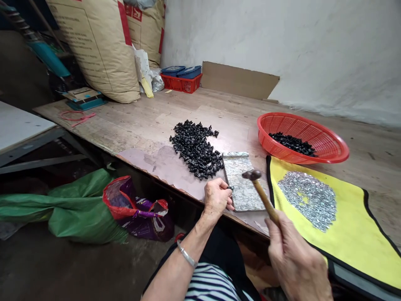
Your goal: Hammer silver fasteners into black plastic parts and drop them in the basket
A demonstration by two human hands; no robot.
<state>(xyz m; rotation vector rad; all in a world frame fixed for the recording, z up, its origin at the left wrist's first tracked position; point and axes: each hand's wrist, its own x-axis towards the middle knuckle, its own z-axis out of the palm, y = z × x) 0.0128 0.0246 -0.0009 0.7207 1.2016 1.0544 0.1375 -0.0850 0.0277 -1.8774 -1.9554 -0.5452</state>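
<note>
My left hand (216,198) is closed in a pinch on a small black part (231,188), holding it at the left edge of a battered metal plate (242,182). My right hand (294,261) grips the wooden handle of a small hammer (260,190), whose head hovers just above the plate. A pile of small black parts (196,148) lies on the wooden table (188,113) just beyond my left hand. A heap of tiny silver pieces (308,198) rests on a yellow mat (344,234) to the right.
A red mesh basket (302,138) behind the mat holds more black parts. Large paper sacks (100,46), a red crate (181,82) with blue trays and a cardboard sheet (239,79) stand at the back. Green and purple bags (94,207) lie on the floor at left.
</note>
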